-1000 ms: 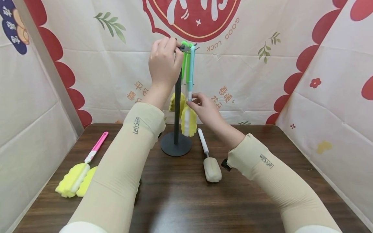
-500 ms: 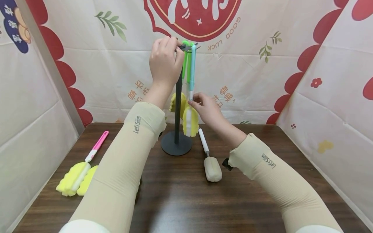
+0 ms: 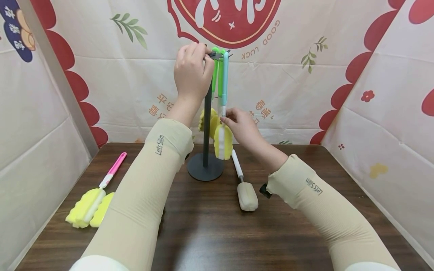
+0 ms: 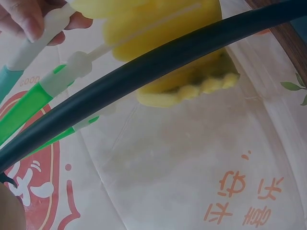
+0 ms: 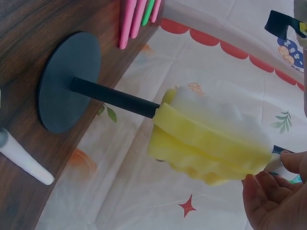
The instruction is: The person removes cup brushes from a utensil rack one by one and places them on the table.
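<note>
Head view: I read "Let's Slim" on the left sleeve (image 3: pixel 145 184) and again on the right sleeve (image 3: pixel 327 210). On the cloth backdrop (image 3: pixel 271 81), "GOOD LUCK" curved along the red emblem (image 3: pixel 223 32), whose cropped white characters I could not identify. Left wrist view: orange 平安 and 喜乐 on that cloth. The blue patch's (image 3: pixel 17 39) characters were unclear.

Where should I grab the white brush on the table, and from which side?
I'd take the white brush by the middle of its handle, coming from above and the right, since the stand is on the left. The handle is slim and straight; the sponge end is thicker and probably squishy.
</note>
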{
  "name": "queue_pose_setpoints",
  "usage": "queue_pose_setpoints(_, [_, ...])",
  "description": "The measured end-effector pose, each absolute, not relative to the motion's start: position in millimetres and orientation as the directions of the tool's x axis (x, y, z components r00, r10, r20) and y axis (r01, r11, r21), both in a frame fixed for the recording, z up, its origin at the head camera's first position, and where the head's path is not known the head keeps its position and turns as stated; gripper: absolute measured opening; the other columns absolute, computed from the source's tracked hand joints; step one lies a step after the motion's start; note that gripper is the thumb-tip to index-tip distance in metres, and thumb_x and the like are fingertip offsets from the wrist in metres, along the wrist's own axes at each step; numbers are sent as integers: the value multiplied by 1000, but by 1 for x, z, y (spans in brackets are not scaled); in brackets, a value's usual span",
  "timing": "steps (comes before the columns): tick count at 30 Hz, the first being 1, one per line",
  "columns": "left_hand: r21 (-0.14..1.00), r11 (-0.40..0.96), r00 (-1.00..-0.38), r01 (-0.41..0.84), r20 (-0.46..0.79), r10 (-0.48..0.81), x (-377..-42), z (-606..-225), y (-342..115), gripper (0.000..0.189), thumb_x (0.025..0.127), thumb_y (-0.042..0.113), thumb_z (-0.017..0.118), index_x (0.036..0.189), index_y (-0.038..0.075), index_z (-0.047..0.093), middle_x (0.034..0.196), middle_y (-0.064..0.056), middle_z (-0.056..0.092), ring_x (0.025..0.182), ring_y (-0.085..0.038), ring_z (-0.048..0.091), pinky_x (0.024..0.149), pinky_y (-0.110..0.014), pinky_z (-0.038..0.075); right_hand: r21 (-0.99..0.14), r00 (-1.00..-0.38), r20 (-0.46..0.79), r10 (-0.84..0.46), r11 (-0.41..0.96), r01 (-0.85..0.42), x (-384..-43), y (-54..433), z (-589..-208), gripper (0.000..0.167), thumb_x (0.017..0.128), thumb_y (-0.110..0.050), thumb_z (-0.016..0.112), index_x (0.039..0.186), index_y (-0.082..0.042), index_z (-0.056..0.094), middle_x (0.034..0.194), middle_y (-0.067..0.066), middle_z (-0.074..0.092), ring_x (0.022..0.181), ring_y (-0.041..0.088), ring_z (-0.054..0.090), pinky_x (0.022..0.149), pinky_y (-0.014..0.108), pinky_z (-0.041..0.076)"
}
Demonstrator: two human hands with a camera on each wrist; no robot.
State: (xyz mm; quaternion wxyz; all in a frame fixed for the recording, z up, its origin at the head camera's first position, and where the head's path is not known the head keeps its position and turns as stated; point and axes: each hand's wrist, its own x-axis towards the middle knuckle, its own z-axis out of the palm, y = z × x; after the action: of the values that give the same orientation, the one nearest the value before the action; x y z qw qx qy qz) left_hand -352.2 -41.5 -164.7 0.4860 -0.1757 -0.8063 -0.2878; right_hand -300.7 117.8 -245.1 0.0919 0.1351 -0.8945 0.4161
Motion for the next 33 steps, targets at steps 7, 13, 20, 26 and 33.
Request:
queue_pose_setpoints(7, [287,773,-461,565,888,7,-353,-165,-42,29,99,22,41,106,7,64,106,-7,63,117,-20,50,99,-20,37,-719,-945,287,-159,616,-322,-298,117,-243,27,100,-19,55,118,0,60,108,13,65,95,23,61,83,38,50])
queue_pose_setpoints(13, [289,771,-460,567,888,6,-353,-166,-42,29,99,22,40,106,6,64,106,-7,63,117,-20,50,98,-20,38,-722,-943,297,-148,612,-324,-298,117,-241,28,101,-21,54,118,1,60,109,13,66,96,23,62,83,38,50])
queue_pose_setpoints(20, [292,761,-452,580,892,2,-352,-166,-42,28,98,21,40,105,6,64,104,-6,64,116,-20,50,99,-21,37,-720,-938,313,-146,609,-334,-299,119,-241,28,101,-22,54,116,1,60,107,13,66,95,23,61,81,38,50])
queue_pose_setpoints(26, [297,756,-451,583,893,-4,-353,-166,-42,28,98,20,40,104,7,64,104,-6,63,116,-20,50,99,-21,37,-721,-934,327,-145,601,-345,-297,121,-239,28,101,-21,54,116,2,59,107,15,66,96,24,61,82,38,50])
queue_pose_setpoints(33, [296,762,-454,576,891,-3,-353,-166,-42,29,98,21,41,105,7,64,105,-6,63,116,-20,50,99,-21,38,-719,-928,347,-138,596,-358,-296,124,-238,26,100,-18,55,114,3,60,106,15,66,98,24,61,83,38,50])
